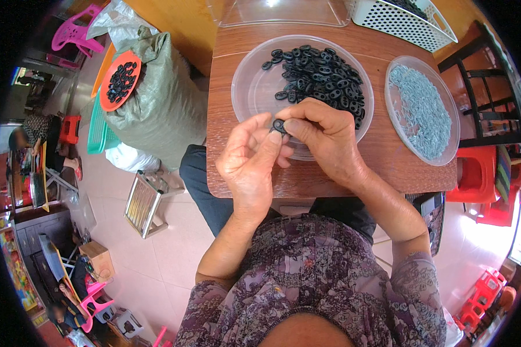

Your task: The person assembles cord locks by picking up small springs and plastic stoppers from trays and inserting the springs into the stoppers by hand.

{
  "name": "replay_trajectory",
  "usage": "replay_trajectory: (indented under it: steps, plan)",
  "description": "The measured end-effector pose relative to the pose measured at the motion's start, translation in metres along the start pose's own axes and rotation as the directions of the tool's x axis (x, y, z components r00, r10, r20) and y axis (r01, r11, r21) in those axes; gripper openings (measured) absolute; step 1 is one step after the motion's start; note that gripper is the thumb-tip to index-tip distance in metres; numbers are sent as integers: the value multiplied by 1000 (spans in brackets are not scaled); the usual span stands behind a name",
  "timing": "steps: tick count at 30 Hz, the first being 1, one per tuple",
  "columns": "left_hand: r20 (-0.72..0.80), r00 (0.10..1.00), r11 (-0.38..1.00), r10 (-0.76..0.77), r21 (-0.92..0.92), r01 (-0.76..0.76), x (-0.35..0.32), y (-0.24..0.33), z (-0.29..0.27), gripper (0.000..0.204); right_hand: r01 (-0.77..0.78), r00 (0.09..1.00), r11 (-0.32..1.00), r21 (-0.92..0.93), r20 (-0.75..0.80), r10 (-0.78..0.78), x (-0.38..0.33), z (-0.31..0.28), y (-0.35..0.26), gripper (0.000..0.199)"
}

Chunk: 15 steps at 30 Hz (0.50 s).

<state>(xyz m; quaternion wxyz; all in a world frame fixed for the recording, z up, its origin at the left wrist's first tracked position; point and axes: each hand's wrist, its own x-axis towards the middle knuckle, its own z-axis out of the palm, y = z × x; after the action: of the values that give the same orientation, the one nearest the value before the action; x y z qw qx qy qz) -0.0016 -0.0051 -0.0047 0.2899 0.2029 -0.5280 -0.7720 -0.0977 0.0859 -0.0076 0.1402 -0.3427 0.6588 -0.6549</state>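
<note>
Over the near rim of a clear round tub (241, 110), my two hands meet around one small black oval plastic piece (279, 125) with holes in it. My left hand (250, 156) pinches it from the left between thumb and fingers. From the right, my right hand (324, 128) grips the same piece with its thumb and forefinger. A heap of similar black pieces (324, 75) fills the right side of the tub. To the right, a second clear round tray (391, 104) holds many small thin silvery-blue parts (424, 113).
The brown wooden table (223, 69) carries a white perforated basket (402, 29) at its far right and a clear plastic box (283, 24) at the back. Left of it, a bulging sack (168, 98) bears an orange plate (111, 99) of black pieces. Red stools (474, 173) stand right.
</note>
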Motion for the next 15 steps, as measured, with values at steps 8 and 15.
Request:
replay_trajectory:
  steps: [8, 15]
  plan:
    - [107, 994, 998, -32, 66, 25, 1, 2, -1, 31, -174, 984, 973, 149, 55, 167, -4, -5, -6, 13]
    - [-8, 1000, 999, 26, -25, -26, -2, 1, 9, 27, 85, 995, 995, -45, -42, -87, -14, 2, -3, 24]
